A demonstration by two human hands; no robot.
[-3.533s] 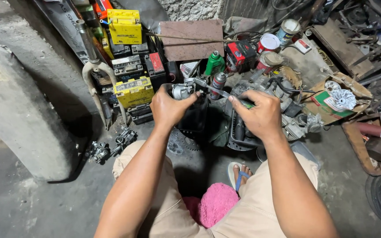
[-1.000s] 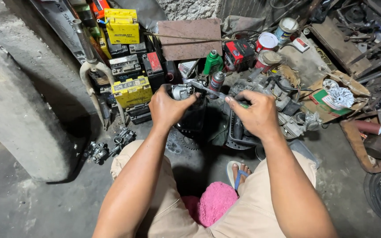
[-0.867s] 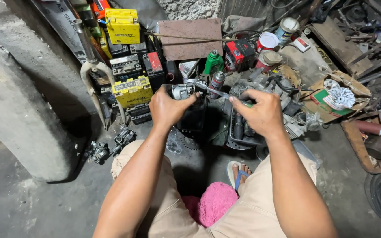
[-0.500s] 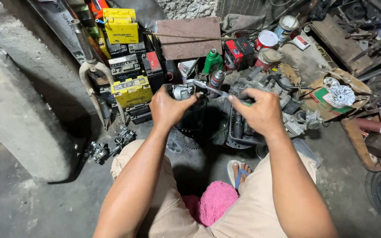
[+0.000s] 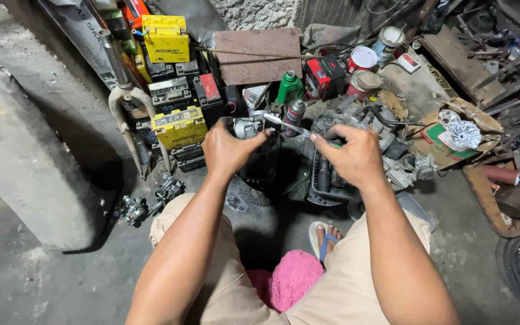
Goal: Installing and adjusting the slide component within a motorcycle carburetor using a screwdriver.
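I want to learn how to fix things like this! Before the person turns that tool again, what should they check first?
1. Left hand has a firm hold on the small metal part: ok, its fingers wrap around it.
2. Right hand grips the wrench: ok, it holds the handle end.
3. Wrench head sits squarely on the part: cannot tell, the left hand hides the joint.
4. Spray can just behind the wrench stands out of its way: cannot tell, it looks very close.
5. Foot in the sandal is away from the hands: ok, it rests lower down on the floor.
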